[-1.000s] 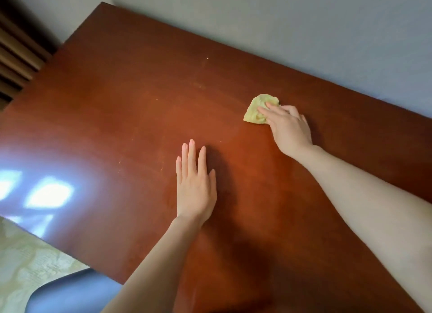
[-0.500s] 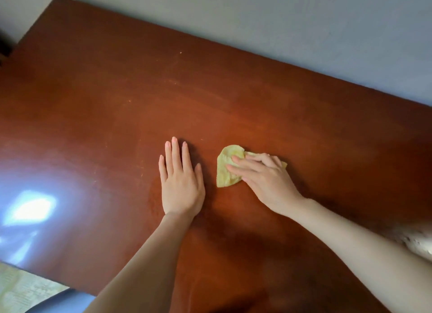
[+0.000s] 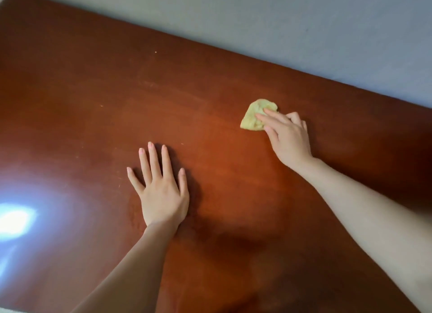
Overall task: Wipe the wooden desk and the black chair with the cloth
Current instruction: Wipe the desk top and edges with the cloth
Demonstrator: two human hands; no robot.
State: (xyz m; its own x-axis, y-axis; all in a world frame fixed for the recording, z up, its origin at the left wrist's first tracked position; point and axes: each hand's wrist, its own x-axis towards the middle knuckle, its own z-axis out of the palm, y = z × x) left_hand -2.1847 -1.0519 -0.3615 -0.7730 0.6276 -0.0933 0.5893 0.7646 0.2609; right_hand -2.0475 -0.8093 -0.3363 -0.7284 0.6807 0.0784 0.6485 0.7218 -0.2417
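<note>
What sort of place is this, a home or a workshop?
Likely a room in a home or hotel, though little shows: a glossy reddish-brown wooden desk set against a plain pale grey wall, and a right hand holding a small crumpled yellow cloth on it for cleaning.

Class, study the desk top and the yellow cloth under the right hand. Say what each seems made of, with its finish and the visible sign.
The desk looks like reddish-brown wood or veneer, glossy: it mirrors a bright light patch at the left. The cloth looks like soft, matte pale-yellow fabric, perhaps microfibre: it bunches into folds under the right hand.
</note>
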